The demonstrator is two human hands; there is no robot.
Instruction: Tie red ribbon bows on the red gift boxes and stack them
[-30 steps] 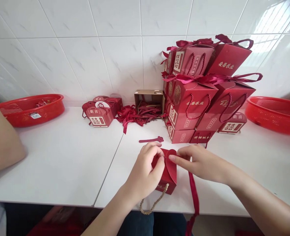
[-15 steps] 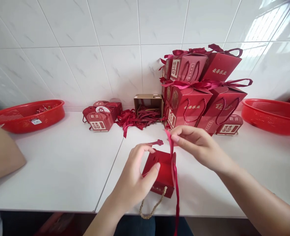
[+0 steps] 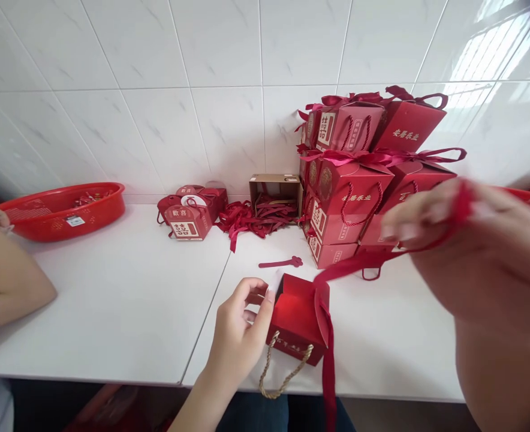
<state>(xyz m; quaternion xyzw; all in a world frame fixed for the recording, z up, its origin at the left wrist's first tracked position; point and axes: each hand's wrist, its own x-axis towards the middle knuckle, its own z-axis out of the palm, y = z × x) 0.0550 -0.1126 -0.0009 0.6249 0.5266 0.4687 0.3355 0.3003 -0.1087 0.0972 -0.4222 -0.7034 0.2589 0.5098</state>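
A small red box (image 3: 296,318) stands open on the white table, a twisted gold cord handle (image 3: 271,395) hanging from its front. My left hand (image 3: 244,324) pinches the box's left flap between thumb and fingers. A dark red ribbon (image 3: 355,264) passes through the box's right flap; one end hangs down over the table edge, the other runs up to the right. My right hand (image 3: 445,222), blurred and raised at the right, has the ribbon gripped in its fingers. Behind the box lies a flat red strip with a flower-shaped end (image 3: 295,261).
Red gift boxes (image 3: 359,186) are stacked at the back right. Ribbons (image 3: 242,219) lie by an open carton (image 3: 276,179), beside small red boxes (image 3: 186,223). A red basket (image 3: 107,210) sits at left, near another person's arm (image 3: 17,270); another basket is partly hidden at right.
My right hand has moved right and closer to the camera, drawing the ribbon out sideways from the flap. My left hand has closed on the left flap. The other person's hand has come into view.
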